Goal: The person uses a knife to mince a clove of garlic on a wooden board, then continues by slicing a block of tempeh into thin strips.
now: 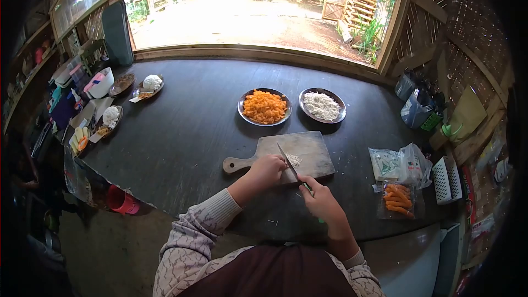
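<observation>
A wooden cutting board (269,146) with a handle to its left lies on the dark table. My right hand (318,198) is closed round the green handle of a knife (288,162), whose blade points up and left over the board. My left hand (268,169) rests on the board left of the blade, its fingers curled and pressed together; what they hold is hidden. Right of the blade is a small heap of pale shreds (295,160). Beyond the board stand a plate of chopped orange pieces (264,106) and a plate of whitish shreds (321,106).
At the right are a bag of orange carrots (398,200), plastic packs (385,164) and a white perforated basket (446,180). Plates with white mounds (152,82) and a white container (99,83) stand at the left. A red bucket (122,200) is below the table's left edge.
</observation>
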Demonstrator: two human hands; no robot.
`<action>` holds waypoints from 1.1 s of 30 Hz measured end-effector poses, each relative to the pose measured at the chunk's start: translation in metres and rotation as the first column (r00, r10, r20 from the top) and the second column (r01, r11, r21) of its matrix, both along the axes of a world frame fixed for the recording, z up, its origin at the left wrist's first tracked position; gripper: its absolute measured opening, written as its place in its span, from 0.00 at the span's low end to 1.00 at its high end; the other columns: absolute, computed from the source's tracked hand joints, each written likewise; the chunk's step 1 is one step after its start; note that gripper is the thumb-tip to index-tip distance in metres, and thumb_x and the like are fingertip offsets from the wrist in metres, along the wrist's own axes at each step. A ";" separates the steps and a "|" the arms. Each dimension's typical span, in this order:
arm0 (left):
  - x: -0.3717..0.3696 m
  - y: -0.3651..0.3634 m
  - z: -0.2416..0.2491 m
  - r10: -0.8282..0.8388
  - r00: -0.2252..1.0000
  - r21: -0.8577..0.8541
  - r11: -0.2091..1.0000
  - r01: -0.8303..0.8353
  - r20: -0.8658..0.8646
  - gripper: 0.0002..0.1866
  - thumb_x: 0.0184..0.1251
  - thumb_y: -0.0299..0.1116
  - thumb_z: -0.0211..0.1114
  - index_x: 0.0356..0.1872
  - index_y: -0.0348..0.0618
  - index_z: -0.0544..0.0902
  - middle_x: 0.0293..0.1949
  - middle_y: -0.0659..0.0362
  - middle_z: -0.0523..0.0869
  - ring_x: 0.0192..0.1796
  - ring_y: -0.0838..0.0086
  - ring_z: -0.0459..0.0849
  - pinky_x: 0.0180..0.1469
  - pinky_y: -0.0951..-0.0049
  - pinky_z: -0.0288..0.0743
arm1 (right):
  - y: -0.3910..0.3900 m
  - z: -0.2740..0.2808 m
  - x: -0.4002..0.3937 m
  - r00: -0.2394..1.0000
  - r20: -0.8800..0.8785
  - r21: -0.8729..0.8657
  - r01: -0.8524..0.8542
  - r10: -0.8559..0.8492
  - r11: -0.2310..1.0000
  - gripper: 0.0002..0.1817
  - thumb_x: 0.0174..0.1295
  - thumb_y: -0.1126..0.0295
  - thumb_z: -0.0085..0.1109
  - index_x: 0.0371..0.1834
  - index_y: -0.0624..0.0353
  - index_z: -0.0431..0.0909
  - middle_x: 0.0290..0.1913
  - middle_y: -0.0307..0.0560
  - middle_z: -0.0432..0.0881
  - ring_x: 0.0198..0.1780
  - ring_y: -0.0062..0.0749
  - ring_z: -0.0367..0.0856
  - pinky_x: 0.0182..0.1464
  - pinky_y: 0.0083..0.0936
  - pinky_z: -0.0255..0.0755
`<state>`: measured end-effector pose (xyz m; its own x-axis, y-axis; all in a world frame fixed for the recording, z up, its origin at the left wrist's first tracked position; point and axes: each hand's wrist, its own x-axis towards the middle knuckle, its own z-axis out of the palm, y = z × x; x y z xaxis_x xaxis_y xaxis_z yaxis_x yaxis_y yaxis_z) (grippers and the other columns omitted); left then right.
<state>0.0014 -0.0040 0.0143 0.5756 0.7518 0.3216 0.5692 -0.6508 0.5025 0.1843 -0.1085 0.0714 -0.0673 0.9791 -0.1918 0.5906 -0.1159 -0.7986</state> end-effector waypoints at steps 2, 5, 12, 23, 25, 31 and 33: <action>0.000 0.001 -0.001 0.003 1.000 -0.012 1.000 -0.003 -0.007 0.09 0.49 0.23 0.61 0.32 0.37 0.86 0.39 0.51 0.86 0.43 0.57 0.83 0.48 0.62 0.77 | 0.000 0.001 0.001 1.000 -0.024 -0.019 -0.001 0.000 1.000 0.19 0.66 0.65 0.52 0.61 0.50 0.72 0.35 0.66 0.81 0.39 0.58 0.81 0.44 0.36 0.73; 0.000 0.001 0.000 -0.006 1.000 -0.030 1.000 0.006 -0.004 0.09 0.49 0.22 0.61 0.32 0.37 0.86 0.39 0.51 0.85 0.43 0.57 0.83 0.48 0.62 0.77 | 0.000 0.000 0.001 1.000 -0.003 -0.016 0.002 -0.002 1.000 0.19 0.66 0.65 0.52 0.60 0.50 0.72 0.34 0.66 0.81 0.38 0.57 0.82 0.44 0.35 0.73; 0.000 -0.002 0.002 0.000 1.000 -0.012 1.000 0.000 0.001 0.10 0.50 0.22 0.59 0.32 0.37 0.87 0.39 0.52 0.85 0.43 0.57 0.83 0.49 0.62 0.77 | 0.000 -0.004 0.001 1.000 0.002 -0.014 0.011 -0.011 1.000 0.19 0.66 0.65 0.52 0.61 0.50 0.72 0.36 0.67 0.81 0.40 0.58 0.82 0.44 0.36 0.73; 0.000 0.000 0.001 -0.001 1.000 -0.012 1.000 0.001 -0.008 0.10 0.49 0.22 0.60 0.33 0.37 0.86 0.39 0.52 0.86 0.43 0.57 0.83 0.49 0.63 0.77 | 0.005 -0.011 0.003 1.000 0.009 -0.014 -0.022 0.022 1.000 0.18 0.67 0.65 0.51 0.60 0.50 0.73 0.36 0.68 0.81 0.39 0.60 0.82 0.43 0.39 0.73; -0.001 0.000 0.000 -0.003 1.000 0.010 1.000 0.003 -0.008 0.10 0.48 0.22 0.60 0.33 0.36 0.86 0.40 0.52 0.86 0.43 0.57 0.83 0.50 0.63 0.77 | 0.009 -0.022 -0.001 1.000 0.025 0.047 -0.021 0.019 0.999 0.18 0.66 0.65 0.51 0.59 0.51 0.73 0.35 0.69 0.81 0.39 0.60 0.81 0.43 0.40 0.74; 0.000 -0.001 0.004 0.001 1.000 0.007 1.000 -0.001 -0.026 0.11 0.48 0.22 0.59 0.33 0.36 0.86 0.40 0.52 0.86 0.43 0.57 0.84 0.50 0.63 0.77 | 0.014 -0.008 -0.005 0.999 -0.026 -0.087 0.020 -0.022 0.996 0.17 0.66 0.66 0.52 0.59 0.52 0.73 0.36 0.67 0.81 0.38 0.53 0.84 0.42 0.36 0.74; 0.000 -0.003 0.007 0.005 1.000 0.001 1.000 -0.005 -0.024 0.11 0.49 0.22 0.59 0.33 0.36 0.86 0.39 0.52 0.86 0.43 0.57 0.84 0.50 0.64 0.77 | 0.011 -0.013 0.000 0.999 -0.047 -0.038 0.020 -0.022 0.999 0.18 0.66 0.66 0.52 0.59 0.51 0.73 0.36 0.66 0.82 0.36 0.50 0.84 0.41 0.34 0.74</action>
<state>0.0016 -0.0069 0.0208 0.5791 0.7544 0.3089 0.5843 -0.6484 0.4880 0.1844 -0.0974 0.0587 -0.0571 0.9725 -0.2256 0.5492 -0.1582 -0.8206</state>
